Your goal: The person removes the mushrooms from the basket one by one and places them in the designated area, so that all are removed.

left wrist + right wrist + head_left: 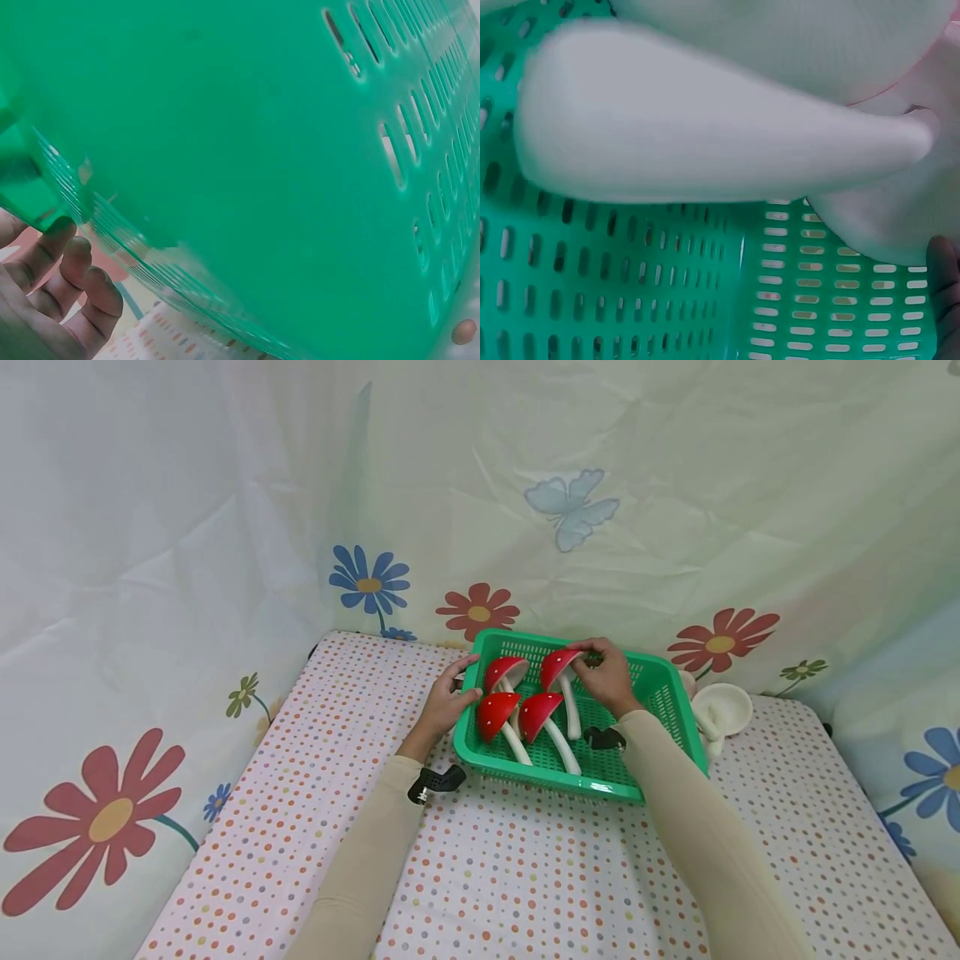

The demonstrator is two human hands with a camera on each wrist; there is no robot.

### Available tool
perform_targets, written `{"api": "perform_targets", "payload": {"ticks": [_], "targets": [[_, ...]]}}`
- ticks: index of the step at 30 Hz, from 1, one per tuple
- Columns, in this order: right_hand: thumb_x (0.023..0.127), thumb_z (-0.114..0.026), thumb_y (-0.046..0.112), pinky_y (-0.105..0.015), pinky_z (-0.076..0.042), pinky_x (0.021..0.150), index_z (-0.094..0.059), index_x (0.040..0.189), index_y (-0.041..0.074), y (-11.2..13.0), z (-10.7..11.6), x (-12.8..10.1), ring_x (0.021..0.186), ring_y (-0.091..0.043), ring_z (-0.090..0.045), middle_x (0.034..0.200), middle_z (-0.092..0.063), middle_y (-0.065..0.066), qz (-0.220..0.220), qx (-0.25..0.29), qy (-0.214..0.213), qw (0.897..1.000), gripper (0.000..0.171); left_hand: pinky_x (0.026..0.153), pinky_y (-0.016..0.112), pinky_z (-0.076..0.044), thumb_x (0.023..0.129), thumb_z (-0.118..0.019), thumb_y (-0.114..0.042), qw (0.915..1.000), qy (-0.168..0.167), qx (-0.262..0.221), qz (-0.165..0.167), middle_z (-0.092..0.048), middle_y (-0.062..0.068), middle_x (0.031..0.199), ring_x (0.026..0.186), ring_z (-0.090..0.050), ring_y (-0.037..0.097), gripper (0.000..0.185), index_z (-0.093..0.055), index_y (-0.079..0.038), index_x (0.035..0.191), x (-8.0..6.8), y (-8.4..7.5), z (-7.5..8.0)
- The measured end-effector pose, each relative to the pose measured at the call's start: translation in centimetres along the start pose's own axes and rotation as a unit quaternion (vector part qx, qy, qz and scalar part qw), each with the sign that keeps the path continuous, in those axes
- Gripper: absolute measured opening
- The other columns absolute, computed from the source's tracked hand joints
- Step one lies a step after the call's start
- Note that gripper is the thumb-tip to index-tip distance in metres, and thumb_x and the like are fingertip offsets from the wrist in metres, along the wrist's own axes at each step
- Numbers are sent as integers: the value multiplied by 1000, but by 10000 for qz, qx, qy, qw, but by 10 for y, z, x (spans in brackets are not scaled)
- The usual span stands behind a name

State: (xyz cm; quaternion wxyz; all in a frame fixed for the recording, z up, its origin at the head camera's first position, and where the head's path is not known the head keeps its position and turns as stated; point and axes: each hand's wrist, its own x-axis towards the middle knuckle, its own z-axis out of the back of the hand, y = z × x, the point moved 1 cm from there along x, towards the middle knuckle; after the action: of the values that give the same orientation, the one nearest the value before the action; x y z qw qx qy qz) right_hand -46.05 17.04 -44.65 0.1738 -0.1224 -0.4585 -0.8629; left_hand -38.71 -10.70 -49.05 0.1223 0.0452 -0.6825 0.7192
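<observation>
Inside a green plastic basket (pixel 600 787) lie several toy mushrooms with red, white-dotted caps and pale stems. My right hand (pixel 609 677) pinches the cap edge of the back mushroom (pixel 557 667). Its thick white stem (pixel 705 127) crosses the right wrist view, and a fingertip touches the cap at the right edge. Close to it are the back-left mushroom (pixel 501 672), the front-left mushroom (pixel 497 714) and the front-middle mushroom (pixel 538 714). At the basket's left end, my left hand (pixel 442 706) grips the rim; curled fingers (pixel 97 300) show in the left wrist view.
A white mushroom-like piece (pixel 731 706) lies outside the basket's right end, partly hidden by it. Under everything is a dotted cloth (pixel 480 877). A flowered curtain (pixel 420 485) stands right behind the basket and along both sides.
</observation>
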Motion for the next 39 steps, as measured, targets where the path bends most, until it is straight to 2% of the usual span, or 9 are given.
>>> {"api": "perform_targets", "payload": {"ticks": [7, 10, 15, 18, 22, 26, 34, 39], "targets": [[96, -57, 12, -24, -46, 80, -69, 113, 1, 2, 1, 0, 96, -20, -55, 117, -61, -15, 63, 77, -124, 9999, 24, 73, 24, -51, 96, -57, -1, 9999, -85, 31, 57, -42, 18, 145, 97, -52, 19, 57, -42, -12, 150, 0, 0, 0], [96, -58, 14, -24, -46, 81, -69, 113, 1, 3, 2, 0, 96, -21, -56, 117, -61, -15, 49, 113, -168, 9998, 24, 74, 24, -50, 96, -57, -1, 10000, -40, 12, 26, -41, 20, 146, 98, -52, 20, 58, -41, -10, 150, 0, 1, 0], [97, -58, 15, -34, -48, 86, -69, 114, 0, 3, 5, 0, 100, -28, -57, 117, -60, -18, 93, 67, -182, 9998, 25, 75, 25, -50, 96, -55, 1, 9999, 147, -8, 42, -37, 27, 147, 99, -52, 22, 59, -35, -3, 152, 1, 0, 1], [97, -59, 17, -40, -48, 87, -68, 115, 0, 4, 7, 0, 102, -32, -57, 118, -59, -19, 116, 50, -142, 9998, 26, 75, 25, -50, 96, -55, 2, 9999, 120, -11, 52, -37, 27, 148, 100, -52, 23, 59, -36, -3, 152, 1, 0, 1], [98, -59, 18, -35, -49, 81, -68, 116, 2, 6, 10, 0, 100, -31, -58, 121, -58, -17, 64, -11, -24, 10000, 26, 74, 24, -50, 96, -57, -1, 10000, -36, -10, 64, -40, 22, 147, 100, -52, 22, 58, -40, -10, 151, 1, 0, 0], [98, -58, 17, -29, -48, 80, -68, 116, 2, 8, 12, -1, 100, -27, -57, 121, -58, -17, 72, -96, 17, 9999, 26, 74, 25, -51, 96, -58, -2, 9999, -125, 3, 67, -43, 18, 145, 98, -52, 21, 57, -43, -14, 149, 0, 0, 0], [97, -60, 16, -26, -47, 82, -68, 116, 1, 8, 16, -2, 102, -23, -55, 121, -59, -16, 202, -69, 47, 9998, 25, 74, 25, -50, 96, -56, -1, 9999, 2, 20, 98, -39, 22, 148, 99, -51, 19, 58, -39, -10, 152, 0, 0, 1], [98, -59, 16, -26, -45, 81, -68, 116, 0, 5, 19, -5, 100, -23, -53, 121, -59, -17, 212, -124, 68, 9997, 26, 75, 24, -50, 96, -56, -2, 9998, 150, 42, 112, -38, 26, 148, 96, -51, 16, 59, -36, -3, 151, -8, -21, 1]]}}
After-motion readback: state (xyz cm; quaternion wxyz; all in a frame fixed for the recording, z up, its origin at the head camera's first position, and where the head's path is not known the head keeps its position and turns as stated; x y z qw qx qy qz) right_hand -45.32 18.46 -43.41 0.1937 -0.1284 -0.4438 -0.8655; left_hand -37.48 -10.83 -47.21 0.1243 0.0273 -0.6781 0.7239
